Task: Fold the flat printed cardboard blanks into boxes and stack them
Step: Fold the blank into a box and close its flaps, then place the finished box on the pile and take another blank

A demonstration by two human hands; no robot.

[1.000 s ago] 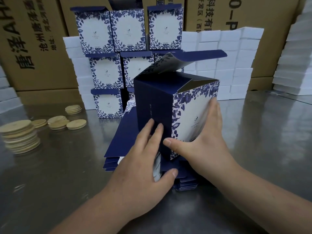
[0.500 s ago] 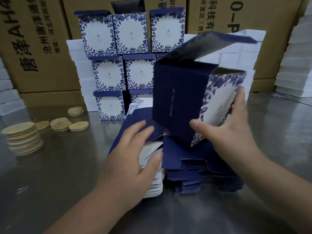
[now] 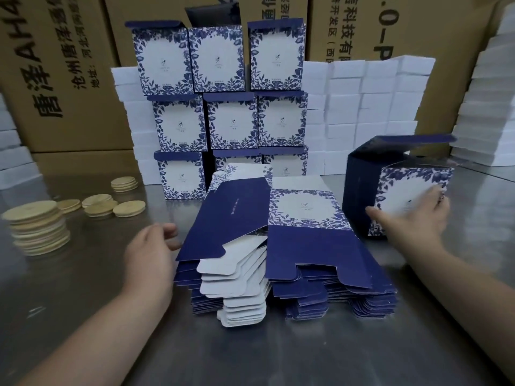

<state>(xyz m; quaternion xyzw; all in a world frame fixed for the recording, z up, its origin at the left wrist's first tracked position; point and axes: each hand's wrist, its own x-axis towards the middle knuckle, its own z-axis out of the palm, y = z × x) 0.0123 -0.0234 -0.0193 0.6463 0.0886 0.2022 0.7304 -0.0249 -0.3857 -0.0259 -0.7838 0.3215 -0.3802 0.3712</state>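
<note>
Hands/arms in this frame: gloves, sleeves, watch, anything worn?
Nothing worn that shows. Left hand and right hand have no gloves. Forearms show no sleeves, watch or wristband up to the frame edge. Fingers are too blurred to rule out rings.

1. We see a reflective metal table (image 3: 97, 296).
2. At its middle lies a thick pile of flat blanks (image 3: 306, 246), navy and floral-printed.
3. To the right of the pile a folded box (image 3: 359, 196) stands upright, lid flap raised.
4. At the back, finished boxes (image 3: 231, 121) are stacked three rows high, with white boxes (image 3: 362, 107) on both sides.
5. On the left sit stacks of round wooden discs (image 3: 36, 227).
</note>
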